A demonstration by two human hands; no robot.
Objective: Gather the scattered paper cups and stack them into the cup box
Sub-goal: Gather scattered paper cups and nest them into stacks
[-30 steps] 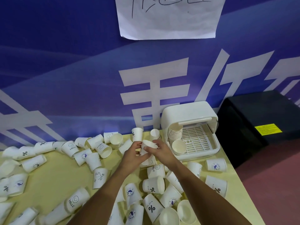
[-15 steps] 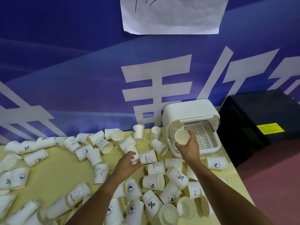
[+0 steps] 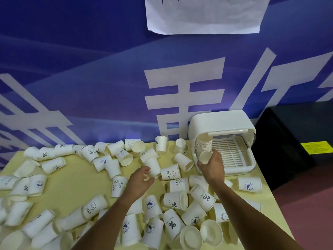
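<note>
Head view: right hand point(image 3: 212, 167) grips a white paper cup point(image 3: 205, 157), mouth camera-ward, just in front of the nested cup stack point(image 3: 203, 144) inside the white plastic cup box point(image 3: 221, 123). Left hand point(image 3: 139, 182), farther off, curls against a toppled white cup point(image 3: 153, 166); grip uncertain.

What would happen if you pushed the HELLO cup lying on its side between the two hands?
The HELLO cup lies on its side, so it would probably roll, curving because its mouth looks wider than its base. It looks like thin paper, so likely light and easy to squash. Other cups crowd it, so it might nudge them.
</note>
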